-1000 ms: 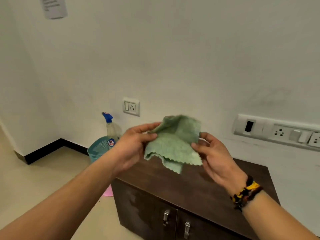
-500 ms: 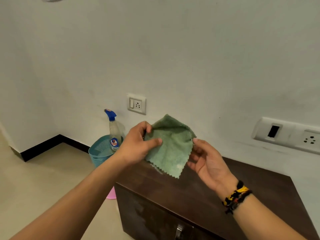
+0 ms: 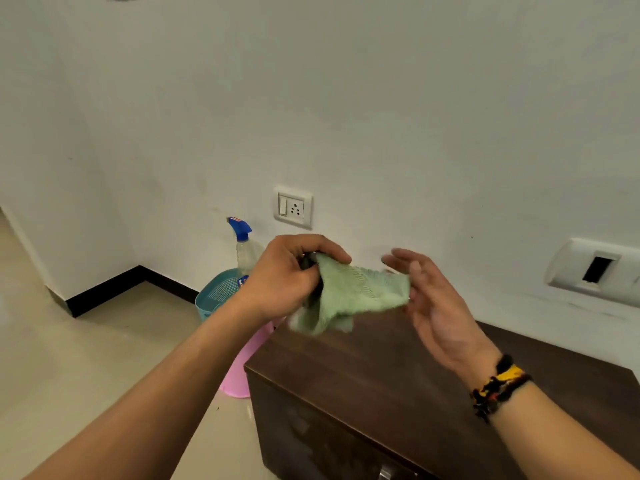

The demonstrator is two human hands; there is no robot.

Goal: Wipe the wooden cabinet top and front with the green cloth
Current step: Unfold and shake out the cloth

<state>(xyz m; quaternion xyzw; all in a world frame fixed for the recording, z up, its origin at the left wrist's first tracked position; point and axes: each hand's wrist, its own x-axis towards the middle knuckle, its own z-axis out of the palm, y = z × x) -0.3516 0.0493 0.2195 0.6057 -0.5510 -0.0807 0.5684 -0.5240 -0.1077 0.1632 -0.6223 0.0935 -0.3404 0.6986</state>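
A green cloth [image 3: 353, 292] hangs in the air above the back left corner of the dark wooden cabinet [image 3: 374, 372]. My left hand [image 3: 287, 275] is shut on the cloth's left end, bunching it. To the right, my right hand [image 3: 429, 299] has its fingers spread, and the palm touches the cloth's right edge without gripping it. A black and yellow band sits on my right wrist. The cabinet front [image 3: 311, 441] shows below, with a metal handle at the bottom edge of the view.
A spray bottle [image 3: 242, 247] with a blue nozzle stands in a teal basket [image 3: 216, 294] on the floor left of the cabinet, above a pink bucket [image 3: 242, 368]. A wall socket [image 3: 293, 207] and a switch strip [image 3: 595, 268] are on the white wall.
My left hand has gathered the cloth into a bunch. My right hand has let go and opened. The view has shifted left, so the cabinet sits further right.
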